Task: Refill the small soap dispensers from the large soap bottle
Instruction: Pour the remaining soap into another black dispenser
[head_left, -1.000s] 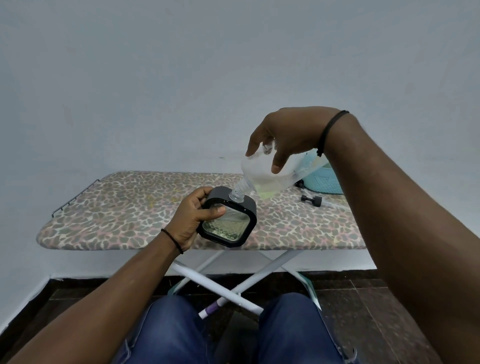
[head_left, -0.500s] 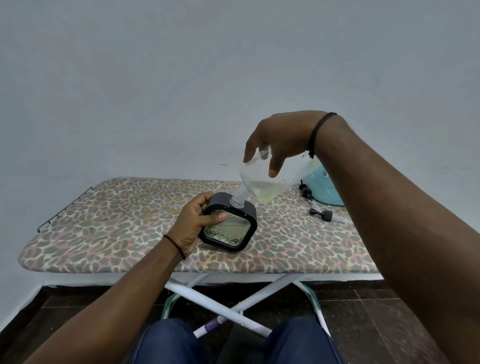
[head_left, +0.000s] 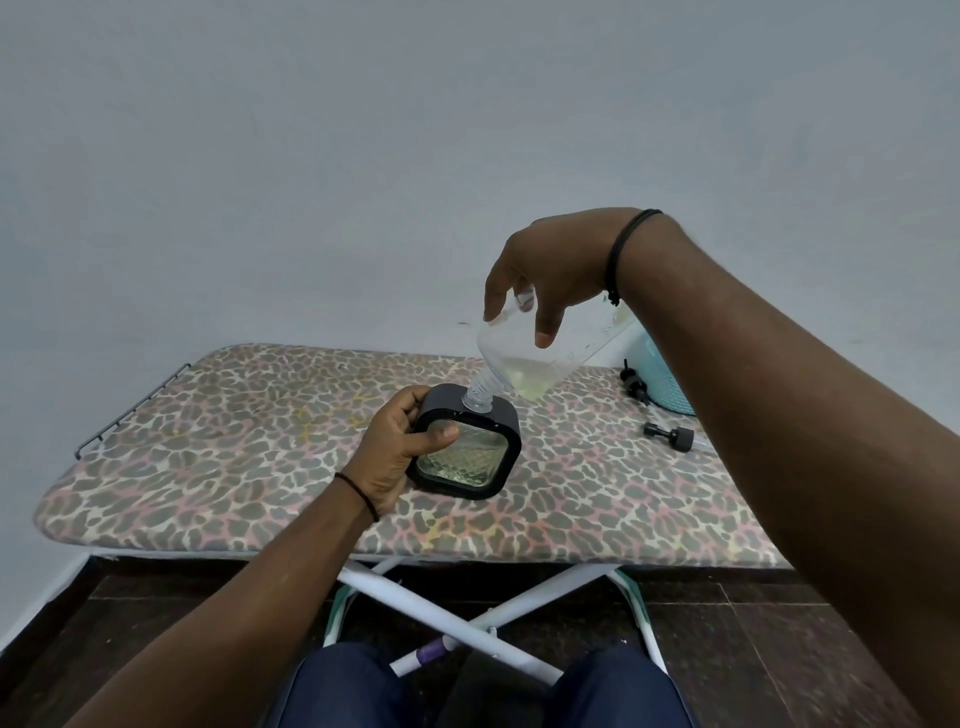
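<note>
My left hand (head_left: 394, 453) grips a small square soap dispenser (head_left: 465, 451) with a black frame and a clear patterned face, held just above the leopard-print ironing board (head_left: 218, 447). My right hand (head_left: 550, 275) holds a large clear soap bottle (head_left: 530, 364) from above, tipped neck-down. Its threaded neck sits in the dispenser's top opening. A little pale yellow-green soap pools near the bottle's shoulder. The bottle's far end is hidden behind my right forearm.
Two black pump caps (head_left: 670, 435) (head_left: 635, 383) lie on the board at the right. A teal basket (head_left: 667, 382) stands at the far right, partly hidden by my arm. Near the wall runs the board's wire rest (head_left: 130, 405). My knees and the board's white legs (head_left: 452, 618) are below.
The view has tilted, so the board sits lower in the frame. Both hands keep their grip with the bottle still tipped into the dispenser. The second pump cap has come into view.
</note>
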